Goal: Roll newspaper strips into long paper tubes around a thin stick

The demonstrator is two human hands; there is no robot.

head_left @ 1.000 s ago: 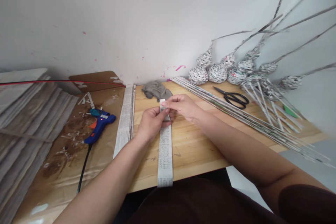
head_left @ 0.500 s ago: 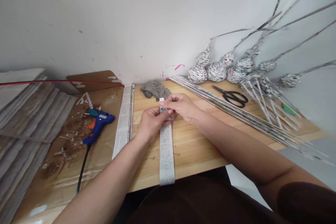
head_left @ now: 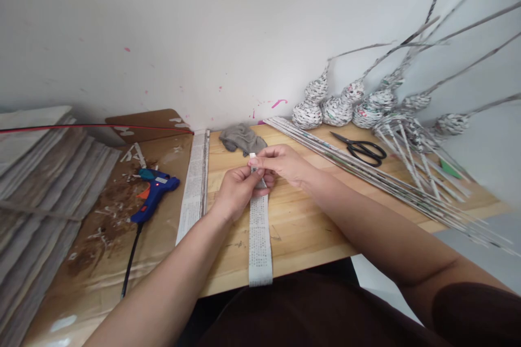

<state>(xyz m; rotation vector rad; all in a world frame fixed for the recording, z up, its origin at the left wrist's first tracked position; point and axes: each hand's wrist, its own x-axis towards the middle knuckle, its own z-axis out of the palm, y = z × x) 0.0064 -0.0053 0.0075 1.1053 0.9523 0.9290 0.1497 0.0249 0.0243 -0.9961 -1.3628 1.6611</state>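
A long newspaper strip [head_left: 260, 244] runs from the table's front edge up to my hands. My left hand [head_left: 240, 190] is closed on it, thumb on top near its upper end. Just beyond, my right hand [head_left: 280, 165] pinches the same strip close to its tip, where the paper looks narrowed or folded. The fingers of both hands touch and cover part of the fold. A grey cloth [head_left: 240, 138] lies crumpled behind the hands.
Left are a stack of newspaper strips [head_left: 193, 184], a blue glue gun [head_left: 154, 195] on stained cardboard [head_left: 101, 265] and a tied paper bundle [head_left: 49, 200]. Right are thin paper rods [head_left: 350, 173], black scissors [head_left: 362, 150] and several woven paper gourds [head_left: 307, 115] along the wall.
Both hands stay on the strip's upper end, with only small finger movement. The strip looks slightly narrower at the fold. The whole view has shifted a little.
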